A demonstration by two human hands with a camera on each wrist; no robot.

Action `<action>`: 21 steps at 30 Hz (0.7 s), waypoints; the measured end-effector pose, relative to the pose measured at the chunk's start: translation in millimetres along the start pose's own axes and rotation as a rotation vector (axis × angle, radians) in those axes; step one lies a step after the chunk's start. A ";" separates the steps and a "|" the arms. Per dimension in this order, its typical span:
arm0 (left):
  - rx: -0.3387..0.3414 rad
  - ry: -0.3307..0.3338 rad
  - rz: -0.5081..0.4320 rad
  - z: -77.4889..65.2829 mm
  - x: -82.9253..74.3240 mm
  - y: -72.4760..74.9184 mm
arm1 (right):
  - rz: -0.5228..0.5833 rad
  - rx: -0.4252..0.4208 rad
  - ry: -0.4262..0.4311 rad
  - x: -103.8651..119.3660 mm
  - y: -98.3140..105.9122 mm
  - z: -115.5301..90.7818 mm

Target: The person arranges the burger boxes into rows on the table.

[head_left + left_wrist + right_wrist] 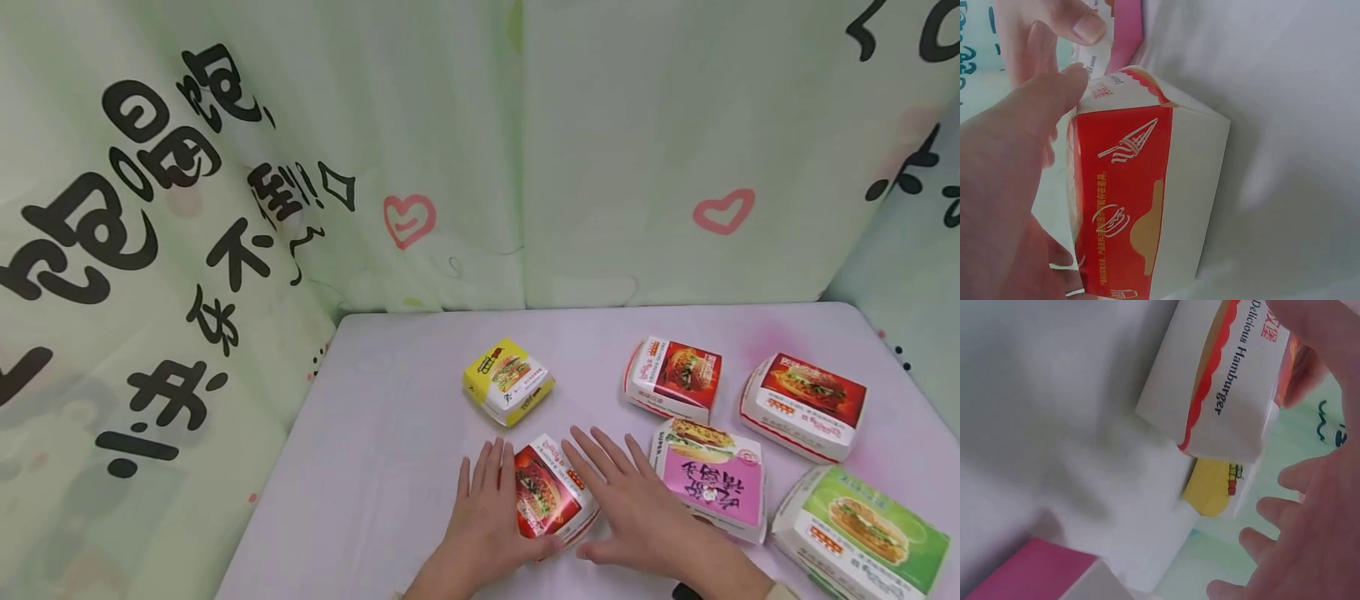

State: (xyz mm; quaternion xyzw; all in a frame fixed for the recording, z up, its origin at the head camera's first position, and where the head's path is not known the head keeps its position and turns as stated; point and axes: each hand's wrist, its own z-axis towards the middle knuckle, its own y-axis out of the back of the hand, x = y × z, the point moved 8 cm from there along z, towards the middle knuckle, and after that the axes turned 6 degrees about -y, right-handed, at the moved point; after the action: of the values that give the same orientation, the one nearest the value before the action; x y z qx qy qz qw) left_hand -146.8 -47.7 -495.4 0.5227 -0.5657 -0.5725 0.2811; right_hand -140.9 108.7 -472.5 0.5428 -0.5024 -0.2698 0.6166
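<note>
A red and white hamburger box (pixel 551 492) lies at the near middle of the table, between both hands. My left hand (pixel 487 517) lies along the box's left side with its fingers straight. In the left wrist view, the left thumb (pixel 1054 94) is at the box's upper corner. My right hand (pixel 637 517) is at the box's right side, its fingers straight and spread. The right wrist view has those fingers (pixel 1260 537) apart from the box's printed white side. A yellow burger box (pixel 508 382) sits just beyond the left fingertips.
To the right stand a pink burger box (pixel 712 479), a green one (pixel 862 529) and two more red and white boxes, one at the back (pixel 675 379) and one farther right (pixel 802 404). A printed curtain (pixel 600 150) hangs behind the white table (pixel 360 450).
</note>
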 end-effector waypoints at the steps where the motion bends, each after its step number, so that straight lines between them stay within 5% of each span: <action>1: 0.005 0.008 -0.010 0.0 -0.2 -1.0 | 0.006 0.011 0.006 1.2 -1.6 1.0; 11: 0.060 0.030 -0.053 2.4 -2.6 -8.9 | 0.008 0.052 0.015 2.8 -15.4 3.9; 21: 0.061 -0.111 -0.044 5.5 -2.5 0.1 | 0.023 0.052 0.003 6.6 -17.6 7.9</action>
State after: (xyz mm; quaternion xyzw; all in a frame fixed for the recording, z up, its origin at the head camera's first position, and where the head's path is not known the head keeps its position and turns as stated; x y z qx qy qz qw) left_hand -151.2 -43.5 -495.7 0.5108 -0.5859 -0.5893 0.2204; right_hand -142.0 95.1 -487.7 0.5532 -0.5146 -0.2490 0.6060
